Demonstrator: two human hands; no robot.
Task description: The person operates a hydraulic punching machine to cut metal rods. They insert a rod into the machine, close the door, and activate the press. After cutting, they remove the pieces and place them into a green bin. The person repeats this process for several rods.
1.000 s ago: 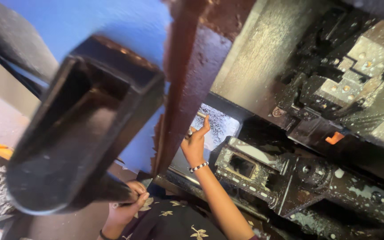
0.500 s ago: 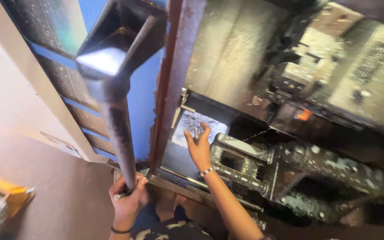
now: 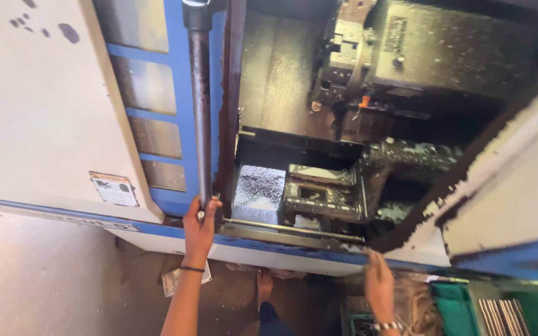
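1. Left hand (image 3: 199,225) is wrapped around the bottom end of the long vertical door handle (image 3: 202,106), fingers closed tight on the dark bar.
2. That bar runs straight up the blue edge of the sliding door (image 3: 157,124) of the lathe enclosure, and the door stands pulled aside, the opening wide.
3. Right hand (image 3: 378,283) is down low at the front sill (image 3: 294,249); I cannot tell whether it grips anything, though the fingers look loosely curled against the sill's edge.
4. Inside, the chuck (image 3: 344,50) sits at the top and the chip-strewn turret block (image 3: 319,193) lies lower, near the guide rail (image 3: 294,229).
5. My read: this is door handling, with the left hand in charge.
6. Any next move calls for a steady pull along the track, the right hand kept off the sill.
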